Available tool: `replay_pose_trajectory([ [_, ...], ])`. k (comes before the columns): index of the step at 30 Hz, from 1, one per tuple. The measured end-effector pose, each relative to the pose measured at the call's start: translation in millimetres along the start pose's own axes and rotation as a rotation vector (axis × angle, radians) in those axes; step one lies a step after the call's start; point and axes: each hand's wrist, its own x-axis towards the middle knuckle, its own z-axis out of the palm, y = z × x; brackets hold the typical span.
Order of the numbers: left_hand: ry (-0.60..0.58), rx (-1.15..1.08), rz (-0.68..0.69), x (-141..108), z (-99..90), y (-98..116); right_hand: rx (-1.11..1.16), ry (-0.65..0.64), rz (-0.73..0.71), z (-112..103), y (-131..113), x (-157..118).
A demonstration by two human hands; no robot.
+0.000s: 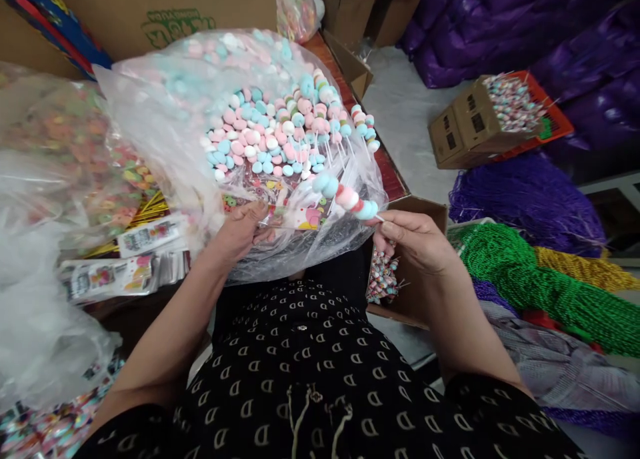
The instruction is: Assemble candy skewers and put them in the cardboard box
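This looks like a cramped packing storeroom, more small workshop than home. Cardboard cartons (160,12) crowd twelve o'clock, and a big clear bag of pastel candy sticks (260,112) slumps just below them. At two o'clock, an orange crate (555,129) sits on the bare concrete floor (405,112), with bulging purple sacks (465,32) behind it. Purple bead strands (525,206) and green bead strands (550,292) lie heaped around three o'clock — bulk stock everywhere.
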Motion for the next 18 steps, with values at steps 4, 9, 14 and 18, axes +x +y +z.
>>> replay_pose_trajectory([
  [4,-0.034,0.027,0.091,-3,8.2,-3,0.118,0.155,-0.166,35,7,12],
  [9,-0.061,0.066,0.168,-5,8.0,-11,0.03,0.21,-0.198,75,21,35],
  [14,-0.046,0.348,0.234,-7,-2.9,-17,-0.199,0.237,-0.296,86,25,38],
  [18,0.004,0.353,0.254,-3,-6.4,-25,-0.319,0.011,-0.26,88,28,33],
])
